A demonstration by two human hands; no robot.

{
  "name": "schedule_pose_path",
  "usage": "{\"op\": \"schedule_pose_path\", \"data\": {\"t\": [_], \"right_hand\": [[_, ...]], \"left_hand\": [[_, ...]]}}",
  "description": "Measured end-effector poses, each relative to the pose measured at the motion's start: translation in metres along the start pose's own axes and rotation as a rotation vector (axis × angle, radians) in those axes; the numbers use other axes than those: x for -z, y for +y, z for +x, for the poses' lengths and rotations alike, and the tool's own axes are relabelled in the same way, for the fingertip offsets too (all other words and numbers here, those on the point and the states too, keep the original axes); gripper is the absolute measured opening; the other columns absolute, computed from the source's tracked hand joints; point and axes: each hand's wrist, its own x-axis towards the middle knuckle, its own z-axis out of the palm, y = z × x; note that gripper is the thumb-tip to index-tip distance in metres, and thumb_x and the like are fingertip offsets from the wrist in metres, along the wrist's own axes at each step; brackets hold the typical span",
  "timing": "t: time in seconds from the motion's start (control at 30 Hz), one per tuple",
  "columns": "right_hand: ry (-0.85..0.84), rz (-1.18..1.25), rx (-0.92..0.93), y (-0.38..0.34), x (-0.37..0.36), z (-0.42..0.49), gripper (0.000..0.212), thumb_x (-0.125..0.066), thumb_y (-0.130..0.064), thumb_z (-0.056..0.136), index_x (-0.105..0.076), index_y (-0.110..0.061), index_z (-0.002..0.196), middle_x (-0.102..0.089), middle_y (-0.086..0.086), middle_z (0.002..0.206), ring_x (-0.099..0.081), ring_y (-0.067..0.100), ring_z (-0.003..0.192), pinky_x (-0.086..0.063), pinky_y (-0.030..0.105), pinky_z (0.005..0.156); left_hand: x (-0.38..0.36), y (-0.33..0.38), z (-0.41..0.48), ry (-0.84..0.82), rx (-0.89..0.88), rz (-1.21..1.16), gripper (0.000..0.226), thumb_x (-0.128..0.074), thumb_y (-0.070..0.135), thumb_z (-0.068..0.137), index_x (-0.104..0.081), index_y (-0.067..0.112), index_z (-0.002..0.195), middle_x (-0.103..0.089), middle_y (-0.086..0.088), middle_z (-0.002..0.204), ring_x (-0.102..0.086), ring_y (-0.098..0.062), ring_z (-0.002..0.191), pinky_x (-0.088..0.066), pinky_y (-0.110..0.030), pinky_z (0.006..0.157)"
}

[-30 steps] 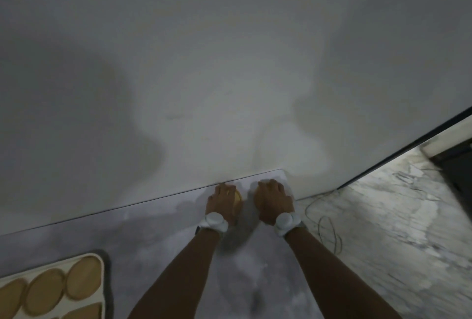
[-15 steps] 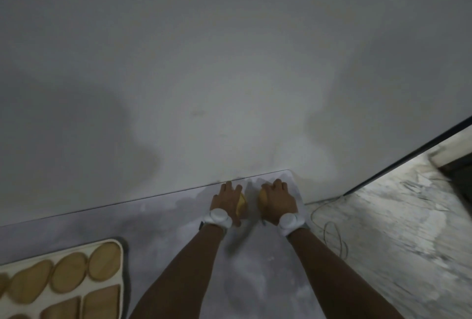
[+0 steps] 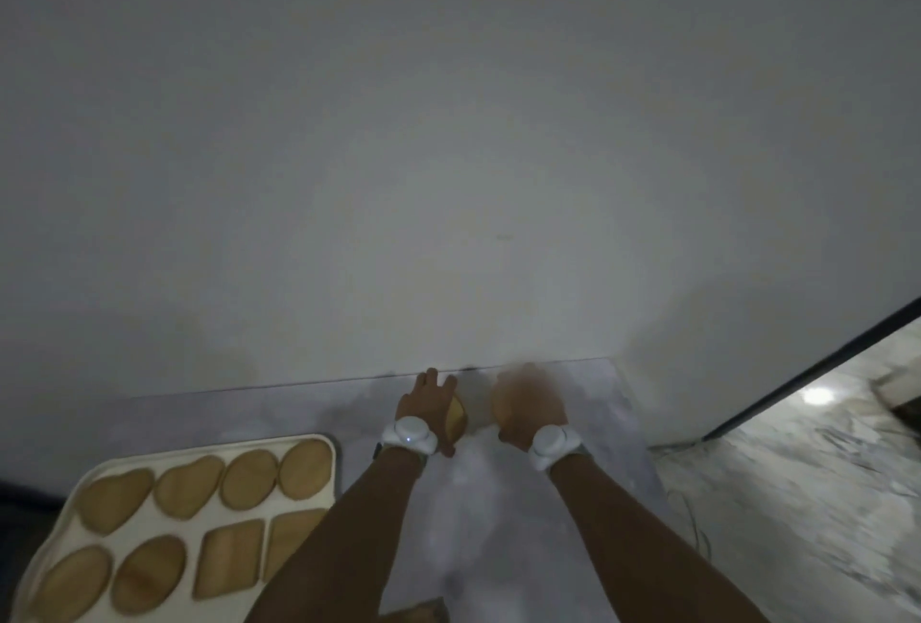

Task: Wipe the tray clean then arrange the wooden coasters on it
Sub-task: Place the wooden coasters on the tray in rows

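Left hand (image 3: 427, 403) grip pinched round coaster (image 3: 456, 419); right hand (image 3: 529, 405) grip blurred, cannot tell. Tray (image 3: 326, 440) lay 8 o'clock, nearer left hand.

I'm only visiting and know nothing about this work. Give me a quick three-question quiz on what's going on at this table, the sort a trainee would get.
1. True or false: the tray already holds several wooden coasters.
2. On which side of the left hand does the tray lie? A) its left B) its right C) directly beyond it
3. What is the left hand holding?

Key: 1 true. 2 A. 3 a wooden coaster, held between fingers and thumb.
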Motion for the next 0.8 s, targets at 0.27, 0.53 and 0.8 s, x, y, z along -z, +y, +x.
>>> {"op": "schedule_pose_path", "data": {"t": [0.27,0.53,0.8], "right_hand": [[0.025,0.003,0.058,-0.101,-0.009,-0.026,0.088,-0.083,-0.031,0.066,-0.037,-0.024,0.141,-0.034,0.01,0.141,-0.034,0.029,0.132,-0.057,0.042,0.088],[0.002,0.005,0.061,-0.223,-0.055,-0.065,0.088,-0.082,-0.03,0.066,-0.037,-0.023,0.142,-0.034,0.011,0.14,-0.034,0.03,0.132,-0.057,0.042,0.087],[-0.072,-0.03,0.129,-0.311,-0.109,-0.093,0.089,-0.081,-0.029,0.063,-0.038,-0.02,0.14,-0.036,0.013,0.137,-0.038,0.033,0.127,-0.056,0.042,0.084]], "left_hand": [[0.015,-0.094,-0.058,0.035,0.043,-0.009,0.112,-0.088,0.036,0.059,-0.024,0.017,0.149,-0.025,-0.016,0.151,-0.029,-0.034,0.142,-0.048,-0.047,0.101],[0.003,-0.209,-0.132,0.051,0.05,-0.04,0.096,-0.087,0.031,0.058,-0.035,0.016,0.137,-0.034,-0.015,0.14,-0.037,-0.035,0.134,-0.051,-0.046,0.09],[-0.046,-0.304,-0.206,-0.035,0.157,-0.096,0.118,-0.086,0.038,0.064,-0.014,0.018,0.155,-0.011,-0.017,0.161,-0.013,-0.033,0.152,-0.037,-0.044,0.116]]}}
